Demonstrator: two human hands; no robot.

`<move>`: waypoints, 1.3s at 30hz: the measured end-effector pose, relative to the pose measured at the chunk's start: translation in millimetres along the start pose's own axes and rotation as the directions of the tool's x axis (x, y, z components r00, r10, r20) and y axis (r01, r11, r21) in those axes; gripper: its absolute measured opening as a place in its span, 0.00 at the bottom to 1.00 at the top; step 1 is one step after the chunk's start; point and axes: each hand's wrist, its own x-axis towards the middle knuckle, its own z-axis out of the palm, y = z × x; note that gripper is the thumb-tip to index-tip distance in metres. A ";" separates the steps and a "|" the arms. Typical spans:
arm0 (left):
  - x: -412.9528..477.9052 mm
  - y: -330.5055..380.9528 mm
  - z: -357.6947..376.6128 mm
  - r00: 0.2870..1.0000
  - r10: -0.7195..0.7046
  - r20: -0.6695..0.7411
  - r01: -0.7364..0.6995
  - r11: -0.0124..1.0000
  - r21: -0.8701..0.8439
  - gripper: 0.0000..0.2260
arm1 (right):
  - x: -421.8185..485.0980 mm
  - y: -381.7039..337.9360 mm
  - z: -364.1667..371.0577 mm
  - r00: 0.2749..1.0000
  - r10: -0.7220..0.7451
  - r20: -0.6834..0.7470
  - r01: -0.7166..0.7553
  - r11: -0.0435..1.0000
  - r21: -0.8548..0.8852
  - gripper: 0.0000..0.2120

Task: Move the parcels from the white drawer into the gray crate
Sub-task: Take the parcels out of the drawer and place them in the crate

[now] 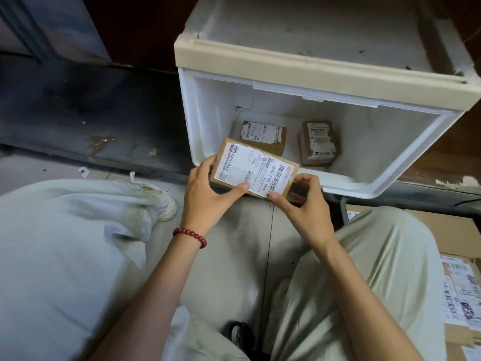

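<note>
- A person crouches over a pulled-out white drawer (208,113) and holds the held parcel (253,168), a flat brown carton, with both hands
- The held parcel is in the air over the drawer's near front corner, tilted, with its white shipping label and barcodes facing up
- The left hand (208,196) grips the carton's left end: its fingers (208,162) curl round the far edge and the thumb lies flat on the label
- The right hand (307,204) pinches the carton's right end, thumb tip on the near corner of the label and bent fingers (309,178) pressed to the end face
- Two more cartons lie on the drawer's bottom, apart from each other: the left parcel (263,135), partly hidden behind the held one, and the right parcel (318,142), which has pink tape on its side
- A cream cabinet frame (286,63) sits over the drawer's back part
- A red bead bracelet (190,237) circles the left wrist
- The pale tiled floor (247,230) shows between the knees, and a worn white shoe (166,204) rests on it to the left of the hands
- At the right edge, beside the right knee, lie labelled boxes (460,290); what they lie in cannot be told
</note>
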 end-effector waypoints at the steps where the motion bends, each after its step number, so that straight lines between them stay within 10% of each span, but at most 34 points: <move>1: 0.5 -1.4 -0.5 1.000 -0.028 -0.003 0.028 0.998 -0.048 0.32 | 0.7 1.0 0.4 0.999 -0.045 0.009 0.045 0.999 0.000 0.23; 14: 4.2 3.8 -6.4 0.982 -0.185 0.032 0.185 0.921 -0.344 0.30 | -2.7 -8.8 3.0 0.921 -0.373 0.116 0.359 0.925 0.120 0.30; 21: 2.1 3.4 -1.6 0.985 -0.170 0.034 0.171 0.922 -0.348 0.46 | 0.6 -3.1 -0.7 0.953 -0.291 0.082 0.278 0.950 0.139 0.43; 29: 3.8 3.1 -0.2 0.997 -0.073 -0.006 0.067 0.945 -0.321 0.33 | 8.4 1.2 0.7 0.991 -0.077 -0.105 0.076 0.997 -0.012 0.18; 39: 3.1 3.9 1.5 0.994 -0.102 -0.041 0.082 0.938 -0.335 0.19 | 6.5 -3.3 -1.9 0.994 0.077 -0.081 -0.065 0.988 0.141 0.19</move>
